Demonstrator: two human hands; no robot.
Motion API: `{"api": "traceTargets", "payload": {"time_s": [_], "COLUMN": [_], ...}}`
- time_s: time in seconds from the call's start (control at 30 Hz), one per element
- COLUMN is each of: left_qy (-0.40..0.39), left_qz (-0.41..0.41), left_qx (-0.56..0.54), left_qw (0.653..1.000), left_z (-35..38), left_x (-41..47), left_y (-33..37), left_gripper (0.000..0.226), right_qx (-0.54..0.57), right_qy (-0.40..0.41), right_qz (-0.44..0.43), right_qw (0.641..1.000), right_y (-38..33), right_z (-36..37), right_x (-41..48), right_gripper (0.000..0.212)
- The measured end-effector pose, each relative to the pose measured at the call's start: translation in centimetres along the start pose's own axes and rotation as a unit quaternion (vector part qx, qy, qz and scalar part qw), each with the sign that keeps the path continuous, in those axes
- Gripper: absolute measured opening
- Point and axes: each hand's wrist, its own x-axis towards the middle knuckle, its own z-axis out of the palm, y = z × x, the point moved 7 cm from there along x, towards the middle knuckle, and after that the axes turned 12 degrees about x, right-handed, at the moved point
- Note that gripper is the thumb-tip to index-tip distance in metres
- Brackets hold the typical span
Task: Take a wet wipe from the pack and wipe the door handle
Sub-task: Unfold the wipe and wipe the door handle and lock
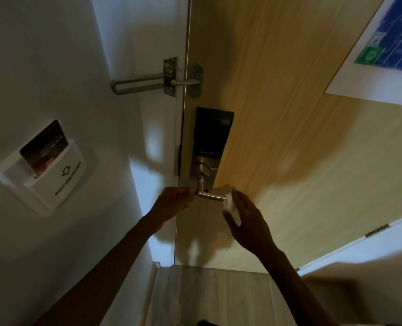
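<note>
The lever door handle (210, 196) projects from the lower end of the smart lock plate (210, 147) on the wooden door (289, 114), close to the door's latch edge. It runs roughly level, with its free end pointing to the person's right.

The left hand (174, 202) is at the pivot end of the lever. Its fingers are drawn together against the metal near the spindle. Whether they grip the lever or only rest on it cannot be told from this view.

The right hand (247, 220) is at the free end, fingers loosely curled. It pinches a crumpled white wet wipe (230, 204) between thumb and fingers. The wipe touches, or lies just beside, the tip of the lever. The pack is not in view.

Handling notes:
- The wipe appears soft, light and limp. It likely bunches and tears under hard pulling. Hold it in the pads of the fingers and fold it around the bar.
- The lever is rigid, smooth brushed metal and probably slippery once damp.
- The lever presumably turns under downward load. Steady it near the pivot and stroke along its length.

A swing-bar door guard (157, 82) sits above the lock; a key-card holder (51, 170) is on the wall to the left.
</note>
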Motion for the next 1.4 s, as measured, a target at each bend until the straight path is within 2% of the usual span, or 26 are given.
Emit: {"api": "traceTargets", "payload": {"time_s": [0.07, 0.17, 0.23, 0.33, 0.43, 0.53, 0.6, 0.67, 0.77, 0.83, 0.9, 1.0, 1.07, 1.13, 1.27, 1.33, 1.4], "left_qy": [0.003, 0.015, 0.015, 0.015, 0.011, -0.004, -0.014, -0.017, 0.003, 0.004, -0.007, -0.008, 0.018, 0.041, 0.061, 0.09, 0.137], "left_qz": [0.008, 0.012, 0.014, 0.013, 0.014, 0.009, 0.006, 0.002, -0.009, -0.019, -0.021, -0.034, -0.03, -0.035, -0.002, 0.009, 0.023], "left_qx": [-0.005, -0.017, -0.02, -0.02, -0.013, -0.004, -0.007, 0.003, 0.044, 0.052, 0.039, 0.03, 0.031, -0.017, -0.065, -0.068, -0.019], "left_qw": [1.0, 1.0, 1.0, 1.0, 1.0, 1.0, 1.0, 1.0, 0.999, 0.998, 0.999, 0.999, 0.999, 0.998, 0.996, 0.994, 0.99], "left_z": [0.1, 0.3, 0.4, 0.3, 0.2, 0.1, 0.0, -0.2, -0.9, -1.1, -0.9, -0.8, -1.3, -1.8, -2.2, -2.5, -2.7], "left_x": [0.1, 0.1, 0.1, 0.0, 0.0, 0.0, 0.0, 0.0, 0.4, 0.6, 0.6, 0.7, 1.1, 1.4, 0.6, 0.0, -0.3], "left_y": [-0.1, -0.1, 0.0, 0.1, 0.3, 0.8, 1.0, 0.8, 0.3, 0.0, 0.2, 0.4, 0.5, 0.5, 1.6, 2.1, 2.1], "left_gripper": [0.019, 0.02, 0.021, 0.024, 0.024, 0.022, 0.023, 0.034, 0.07, 0.075, 0.068, 0.059, 0.039, 0.019, 0.011, 0.009, 0.01], "right_qx": [0.013, 0.029, 0.065, 0.085, 0.058, -0.016, -0.041, -0.054, -0.061, -0.059, -0.057, -0.004, 0.027, 0.048, 0.097, 0.158, 0.192], "right_qy": [0.014, 0.024, -0.008, -0.038, -0.05, -0.082, -0.072, -0.032, 0.022, 0.038, 0.062, 0.104, 0.123, 0.154, 0.237, 0.223, 0.205], "right_qz": [-0.026, -0.02, -0.008, -0.004, -0.008, -0.07, -0.087, -0.073, -0.059, -0.032, -0.005, 0.005, 0.024, 0.045, 0.095, 0.092, 0.072], "right_qw": [0.999, 0.999, 0.998, 0.996, 0.997, 0.994, 0.993, 0.995, 0.996, 0.997, 0.996, 0.995, 0.992, 0.986, 0.962, 0.958, 0.957], "right_y": [-0.3, -0.8, -0.5, 0.6, 1.1, -0.5, -1.7, -3.0, -4.7, -4.8, -4.4, -4.9, -5.3, -5.5, -4.6, -4.5, -4.5], "right_z": [-1.0, -2.6, -2.4, -2.8, -3.7, -2.2, -0.5, 0.9, 2.8, 3.4, 3.4, 3.0, 2.9, 2.7, 1.8, 2.5, 3.1], "right_x": [0.1, 1.7, 2.8, 3.3, 3.5, 4.1, 4.6, 5.0, 5.2, 5.3, 5.1, 4.8, 4.7, 4.6, 4.8, 5.1, 5.1], "right_gripper": [0.058, 0.04, 0.024, 0.019, 0.017, 0.021, 0.018, 0.021, 0.016, 0.015, 0.024, 0.026, 0.025, 0.025, 0.022, 0.018, 0.014]}}
